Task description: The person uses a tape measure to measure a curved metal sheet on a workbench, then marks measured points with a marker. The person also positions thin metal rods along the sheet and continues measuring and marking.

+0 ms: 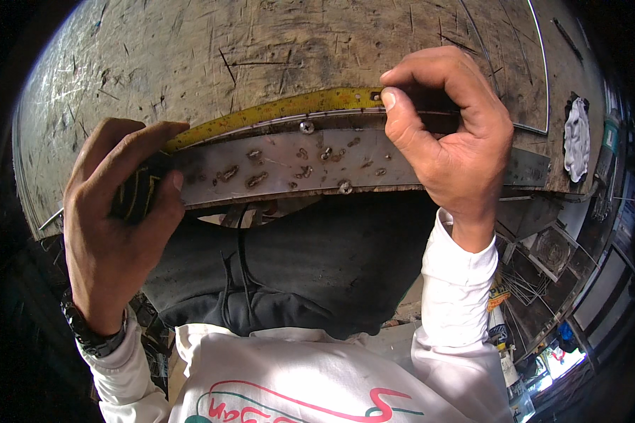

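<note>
A yellow tape measure [282, 107] is stretched between my two hands over the near edge of the wooden table. My left hand [113, 176] wraps around its dark case, which shows only partly between thumb and fingers. At the tape's other end, my right hand [448, 120] pinches the hooked tip between thumb and forefinger. Below the blade lies a long metal strip [226, 187] with several burnt, pitted spots, running along the table edge. Two round metal studs or bolt heads sit at its edges, one [306, 127] by the tape and another [345, 187] nearer me.
The scratched wooden table [190, 49] spreads out ahead. A thin metal rod [543, 63] bends along its right side. A white cloth or glove [577, 141] lies at the right edge. Below right are a metal frame [554, 250] and a bundle of thin rods [522, 285].
</note>
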Demonstrator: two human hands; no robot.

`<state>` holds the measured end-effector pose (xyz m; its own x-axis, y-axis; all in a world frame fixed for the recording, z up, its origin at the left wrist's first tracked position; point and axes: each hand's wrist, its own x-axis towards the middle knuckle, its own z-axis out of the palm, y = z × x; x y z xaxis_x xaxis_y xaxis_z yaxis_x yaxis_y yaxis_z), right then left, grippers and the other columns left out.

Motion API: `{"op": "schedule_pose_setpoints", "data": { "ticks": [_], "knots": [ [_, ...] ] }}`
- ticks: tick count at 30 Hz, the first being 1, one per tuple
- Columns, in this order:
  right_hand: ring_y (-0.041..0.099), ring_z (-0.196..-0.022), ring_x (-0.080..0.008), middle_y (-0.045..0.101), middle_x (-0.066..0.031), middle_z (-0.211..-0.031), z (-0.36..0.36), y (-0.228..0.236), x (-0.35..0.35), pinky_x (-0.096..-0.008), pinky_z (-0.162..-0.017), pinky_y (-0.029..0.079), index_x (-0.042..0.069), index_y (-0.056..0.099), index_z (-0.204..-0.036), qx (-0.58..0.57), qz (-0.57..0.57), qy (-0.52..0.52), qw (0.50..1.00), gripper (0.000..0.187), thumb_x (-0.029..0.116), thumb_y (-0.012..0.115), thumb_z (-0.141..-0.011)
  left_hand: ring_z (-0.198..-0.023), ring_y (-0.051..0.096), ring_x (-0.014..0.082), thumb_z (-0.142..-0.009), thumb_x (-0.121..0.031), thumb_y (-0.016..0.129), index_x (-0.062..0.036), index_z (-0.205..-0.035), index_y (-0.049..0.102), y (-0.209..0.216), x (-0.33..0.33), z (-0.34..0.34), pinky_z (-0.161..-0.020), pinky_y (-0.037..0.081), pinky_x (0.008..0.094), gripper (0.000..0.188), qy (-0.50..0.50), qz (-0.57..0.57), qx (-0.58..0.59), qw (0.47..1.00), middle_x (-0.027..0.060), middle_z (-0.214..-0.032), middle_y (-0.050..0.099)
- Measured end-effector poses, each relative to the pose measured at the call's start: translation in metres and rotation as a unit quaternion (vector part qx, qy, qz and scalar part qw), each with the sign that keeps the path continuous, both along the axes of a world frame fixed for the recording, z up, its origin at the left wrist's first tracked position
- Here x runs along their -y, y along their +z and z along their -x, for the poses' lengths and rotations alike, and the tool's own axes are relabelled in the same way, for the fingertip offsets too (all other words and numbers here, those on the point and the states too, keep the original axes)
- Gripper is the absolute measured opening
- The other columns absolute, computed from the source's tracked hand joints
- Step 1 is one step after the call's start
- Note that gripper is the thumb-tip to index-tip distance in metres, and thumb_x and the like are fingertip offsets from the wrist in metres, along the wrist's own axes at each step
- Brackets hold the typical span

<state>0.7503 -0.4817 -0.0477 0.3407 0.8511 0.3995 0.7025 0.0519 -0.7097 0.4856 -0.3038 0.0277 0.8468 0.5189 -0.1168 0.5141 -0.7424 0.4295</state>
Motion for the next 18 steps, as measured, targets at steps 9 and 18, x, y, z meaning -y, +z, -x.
{"op": "schedule_pose_setpoints", "data": {
  "ticks": [9,18],
  "knots": [
    [0.065,-0.085,-0.0093,0.069,-0.0020,-0.098,0.0003,0.0022,0.0003,-0.0234,-0.074,0.052,0.004,0.072,-0.099,-0.005,0.012,0.000,1.000,0.013,-0.001,0.077,-0.088,-0.094,0.073,0.0274,-0.081,-0.001,0.072,-0.0031,-0.121,0.075,-0.0009,0.0025,-0.0005,-0.085,0.058,0.0392,0.040,0.020,0.009,-0.002,1.000,0.0148,-0.108,0.069],
    [0.062,-0.083,-0.0072,0.066,-0.0013,-0.098,0.0001,0.0001,0.0024,-0.0222,-0.073,0.051,0.002,0.070,-0.099,-0.044,0.009,-0.006,0.999,0.014,-0.006,0.074,-0.088,-0.095,0.072,0.0274,-0.081,-0.003,0.072,-0.0035,-0.120,0.076,0.0000,0.0019,-0.0024,-0.086,0.058,0.0398,0.039,0.014,0.001,-0.007,1.000,0.0146,-0.107,0.069]
  ]
}}
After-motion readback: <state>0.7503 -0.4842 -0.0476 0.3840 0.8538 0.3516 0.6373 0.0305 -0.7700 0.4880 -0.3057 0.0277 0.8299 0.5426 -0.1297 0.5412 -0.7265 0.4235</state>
